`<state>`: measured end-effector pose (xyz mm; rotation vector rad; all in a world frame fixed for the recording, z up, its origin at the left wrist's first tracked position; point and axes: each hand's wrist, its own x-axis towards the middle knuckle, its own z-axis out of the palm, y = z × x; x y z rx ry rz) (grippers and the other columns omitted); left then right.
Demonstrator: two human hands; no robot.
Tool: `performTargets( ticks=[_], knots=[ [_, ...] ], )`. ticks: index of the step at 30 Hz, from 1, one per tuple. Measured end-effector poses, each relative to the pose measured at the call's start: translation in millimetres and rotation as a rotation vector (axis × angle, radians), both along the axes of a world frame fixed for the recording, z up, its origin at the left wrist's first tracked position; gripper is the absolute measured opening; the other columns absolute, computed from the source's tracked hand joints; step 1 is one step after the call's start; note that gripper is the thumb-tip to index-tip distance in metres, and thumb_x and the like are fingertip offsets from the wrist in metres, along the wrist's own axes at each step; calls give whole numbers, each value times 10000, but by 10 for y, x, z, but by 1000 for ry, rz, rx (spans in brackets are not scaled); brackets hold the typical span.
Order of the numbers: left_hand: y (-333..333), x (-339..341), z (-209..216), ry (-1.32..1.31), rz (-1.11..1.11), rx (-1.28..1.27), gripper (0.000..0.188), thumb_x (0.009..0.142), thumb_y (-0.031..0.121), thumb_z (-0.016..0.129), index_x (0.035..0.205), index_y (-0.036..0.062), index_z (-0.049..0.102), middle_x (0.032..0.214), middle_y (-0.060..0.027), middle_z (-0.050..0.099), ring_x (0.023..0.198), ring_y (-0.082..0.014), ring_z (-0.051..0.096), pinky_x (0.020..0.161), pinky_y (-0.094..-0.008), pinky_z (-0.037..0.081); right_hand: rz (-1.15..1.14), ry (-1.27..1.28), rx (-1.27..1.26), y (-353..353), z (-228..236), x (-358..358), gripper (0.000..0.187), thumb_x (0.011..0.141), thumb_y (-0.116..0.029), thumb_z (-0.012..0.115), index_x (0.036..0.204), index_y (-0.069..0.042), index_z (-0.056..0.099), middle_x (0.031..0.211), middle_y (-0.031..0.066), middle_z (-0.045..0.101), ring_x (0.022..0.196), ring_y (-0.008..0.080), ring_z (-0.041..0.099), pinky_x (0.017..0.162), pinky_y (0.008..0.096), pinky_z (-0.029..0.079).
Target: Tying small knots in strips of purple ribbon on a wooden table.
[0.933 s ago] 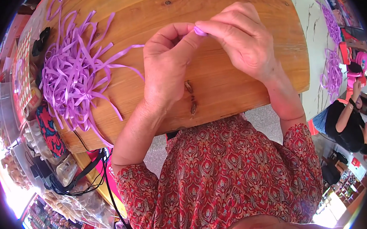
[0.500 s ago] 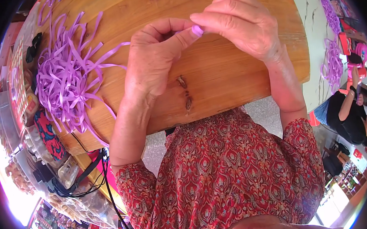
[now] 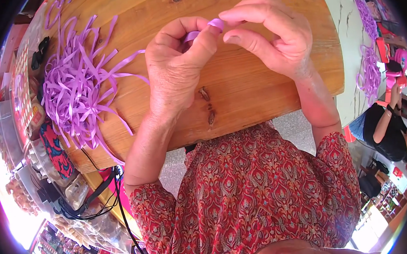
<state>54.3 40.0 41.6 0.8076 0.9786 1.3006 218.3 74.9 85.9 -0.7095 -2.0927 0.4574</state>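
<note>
Over the far part of the wooden table, my left hand [image 3: 177,59] pinches a purple satin ribbon [image 3: 216,23] between thumb and forefinger. A small loop of it curls over the thumb tip, and more ribbon shows inside the curled fingers. Close by on the right is my right hand [image 3: 272,36], its thumb and forefinger apart with nothing between them. The forefinger tip comes near the ribbon loop; whether they touch I cannot tell. To the left lies a tangled heap of purple ribbon [image 3: 79,87], with loose ends reaching toward my left wrist.
The wooden tabletop [image 3: 257,94] meets a white marbled table [image 3: 347,50] with more purple ribbon [image 3: 371,70] on it. Plastic bags [image 3: 91,229] and black cables [image 3: 117,191] crowd the left side. At the far right is another person [image 3: 388,131] in black.
My right thumb and forefinger have parted and drawn off the ribbon. The ribbon loop now stands out above my left thumb, and my left hand has shifted slightly.
</note>
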Motion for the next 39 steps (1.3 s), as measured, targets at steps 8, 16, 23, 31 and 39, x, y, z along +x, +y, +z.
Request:
performTargets(
  ticks=[8, 16, 23, 31, 39],
  knots=[
    [-41, 15, -2, 2, -14, 77, 93, 811, 33, 660, 885, 8, 610, 739, 48, 553, 636, -5, 467, 563, -134, 378, 136, 363, -329, 36, -423, -22, 172, 770, -11, 657, 936, -56, 651, 794, -15, 601, 745, 78, 554, 667, 229, 455],
    [-10, 33, -115, -189, -26, 121, 121, 825, -8, 629, 943, 16, 615, 807, 25, 583, 665, -25, 469, 568, -166, 382, 322, 704, -992, 69, -492, -1, 118, 822, -25, 627, 938, -44, 633, 853, -1, 598, 805, 48, 548, 711, 183, 453],
    [2, 8, -208, -427, -141, 78, 102, 849, 38, 612, 950, 24, 616, 811, 9, 596, 597, -40, 422, 508, -182, 319, 298, 463, -771, 15, -354, 47, 150, 853, 51, 549, 992, 10, 588, 935, 34, 578, 855, 77, 550, 755, 229, 455],
    [-5, 3, -144, -389, -106, 63, 108, 847, 30, 613, 954, 21, 620, 807, 9, 597, 590, -25, 411, 489, -168, 295, 228, 267, -445, 31, -372, 48, 156, 824, 65, 578, 972, 21, 603, 916, 69, 595, 843, 128, 568, 752, 244, 456],
    [23, -7, -197, -333, -125, 35, 83, 839, 29, 622, 922, 17, 624, 757, 23, 583, 545, -18, 381, 456, -167, 256, 38, 21, 58, 41, -261, 43, 132, 757, 26, 647, 880, -5, 610, 820, 62, 588, 778, 170, 566, 693, 262, 457]
  ],
)
